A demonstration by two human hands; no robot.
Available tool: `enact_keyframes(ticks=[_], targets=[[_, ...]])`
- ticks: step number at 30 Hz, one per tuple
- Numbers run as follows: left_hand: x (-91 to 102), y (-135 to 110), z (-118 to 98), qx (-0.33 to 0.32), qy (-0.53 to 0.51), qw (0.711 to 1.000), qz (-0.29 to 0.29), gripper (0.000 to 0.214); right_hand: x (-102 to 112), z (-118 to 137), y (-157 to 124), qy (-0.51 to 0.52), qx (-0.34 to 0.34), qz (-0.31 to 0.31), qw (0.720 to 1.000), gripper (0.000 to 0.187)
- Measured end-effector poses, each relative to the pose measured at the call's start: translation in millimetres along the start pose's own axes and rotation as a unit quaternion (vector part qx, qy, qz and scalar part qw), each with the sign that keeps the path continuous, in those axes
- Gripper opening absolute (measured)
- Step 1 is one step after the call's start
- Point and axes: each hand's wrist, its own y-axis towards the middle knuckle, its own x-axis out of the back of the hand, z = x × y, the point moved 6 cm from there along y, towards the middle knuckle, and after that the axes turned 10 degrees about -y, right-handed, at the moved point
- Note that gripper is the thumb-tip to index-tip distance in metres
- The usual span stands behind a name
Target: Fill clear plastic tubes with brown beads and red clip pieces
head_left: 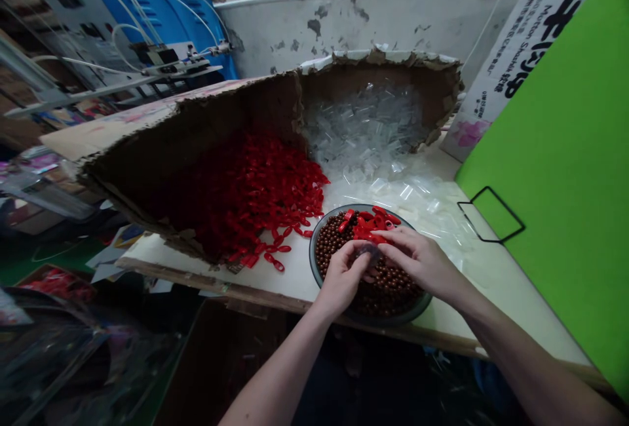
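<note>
Hands meet over the bowl [315,267] of brown beads [390,290] at lower centre: left hand [344,278] and right hand [417,259], fingers curled, pinch what looks like a small clear piece [367,254] between them. Parts this small seem to need a steady fingertip grip. Red clips [255,196] and clear pieces [373,131] lie heaped beyond.

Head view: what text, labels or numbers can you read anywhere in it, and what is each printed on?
White carton, top right: large black East Asian characters, turned sideways, which I cannot read with certainty.
Same carton: smaller lines of Latin letters and characters, too blurred to read.
Grey panel, top left: small dark labels, too blurred to read.
Green board, torn cardboard box, bowl: no text visible.
</note>
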Motion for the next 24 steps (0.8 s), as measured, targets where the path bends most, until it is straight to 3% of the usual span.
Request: enact_keyframes(ticks=[5, 11, 19, 24], targets=[[1.3, 0.1, 1.2, -0.016, 0.044, 0.999, 0.003, 0.034, -7.0, -5.7, 0.7, 0.106, -0.045, 0.016, 0.993, 0.033], [-0.5, -2.3, -1.6, -0.019, 0.066, 0.998, 0.004, 0.035, -26.9, -14.3, -11.6, 0.288, -0.117, 0.023, 0.950, 0.037], [-3.6, -3.7, -6.1, -0.014, 0.086, 0.996, -0.007, 0.033, -28.9, -10.9, -17.1, 0.204, -0.100, -0.053, 0.972, 0.035], [-9.0, 1.3, -11.6, 0.016, 0.032, 0.999, 0.019, 0.033, -17.1, -14.1, -12.0, 0.251, -0.116, -0.011, 0.961, 0.042]])
